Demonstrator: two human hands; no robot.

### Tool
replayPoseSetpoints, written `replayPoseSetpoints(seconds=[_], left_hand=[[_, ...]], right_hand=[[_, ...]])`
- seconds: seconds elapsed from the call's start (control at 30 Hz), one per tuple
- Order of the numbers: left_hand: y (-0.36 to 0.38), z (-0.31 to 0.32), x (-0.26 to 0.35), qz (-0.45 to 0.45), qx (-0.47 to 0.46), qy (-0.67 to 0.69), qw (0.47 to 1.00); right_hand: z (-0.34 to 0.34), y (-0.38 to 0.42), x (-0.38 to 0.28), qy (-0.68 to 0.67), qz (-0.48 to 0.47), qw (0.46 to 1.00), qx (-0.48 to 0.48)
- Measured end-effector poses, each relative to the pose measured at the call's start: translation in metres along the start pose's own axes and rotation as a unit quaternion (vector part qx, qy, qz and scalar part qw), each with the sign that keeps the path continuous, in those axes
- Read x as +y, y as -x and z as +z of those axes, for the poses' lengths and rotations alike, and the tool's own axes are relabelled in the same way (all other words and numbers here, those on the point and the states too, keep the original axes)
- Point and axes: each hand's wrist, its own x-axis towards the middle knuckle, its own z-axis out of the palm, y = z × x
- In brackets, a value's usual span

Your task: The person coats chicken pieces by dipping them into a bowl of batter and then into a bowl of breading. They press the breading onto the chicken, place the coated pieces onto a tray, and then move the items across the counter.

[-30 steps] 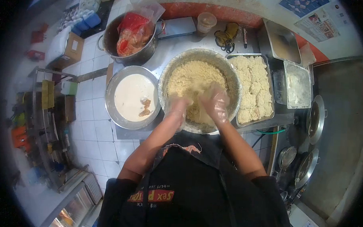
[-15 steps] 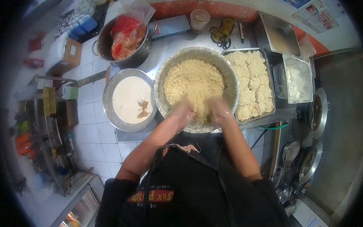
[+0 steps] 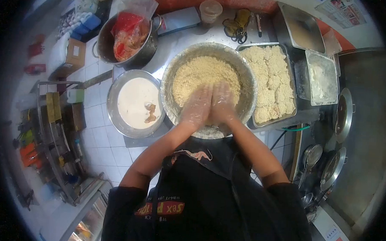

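Observation:
Both my hands are inside a large metal bowl (image 3: 250, 86) of pale yellow crumbs (image 3: 205, 70). My left hand (image 3: 198, 104) lies flat on the crumbs, fingers stretched forward and dusted with coating. Right beside it, my right hand (image 3: 222, 103) presses down in the same way, palm down with straight fingers. Whatever is beneath the palms is hidden. To the left stands a metal bowl (image 3: 112, 115) of white batter (image 3: 134, 97), with a brownish piece (image 3: 150, 113) showing at its surface. On the right, a tray (image 3: 294, 108) holds rows of crumb-coated pieces (image 3: 269, 76).
A deep pot (image 3: 149, 53) holding raw meat and a red bag (image 3: 130, 25) stands at the back left. Behind the crumb bowl are a lidded tub (image 3: 210, 12) and a marker (image 3: 259, 24). Metal containers (image 3: 317, 78) stand beyond the tray; pans (image 3: 344, 115) hang at right.
My hands were apart and blurred, with crumbs falling between them. Now they lie side by side, farther forward in the bowl, pressing on the crumbs. The view has shifted slightly.

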Motion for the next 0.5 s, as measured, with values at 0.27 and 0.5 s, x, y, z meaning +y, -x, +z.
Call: replayPoseSetpoints(seconds=[0.27, 0.5], left_hand=[[-0.01, -0.022, 0.008, 0.061, -0.131, -0.038, 0.989], [-0.007, -0.016, 0.004, -0.036, -0.178, 0.07, 0.981]], right_hand=[[0.012, -0.008, 0.005, -0.015, -0.018, 1.0, 0.01], [-0.015, 0.007, 0.003, -0.036, 0.022, 0.99, -0.132]])
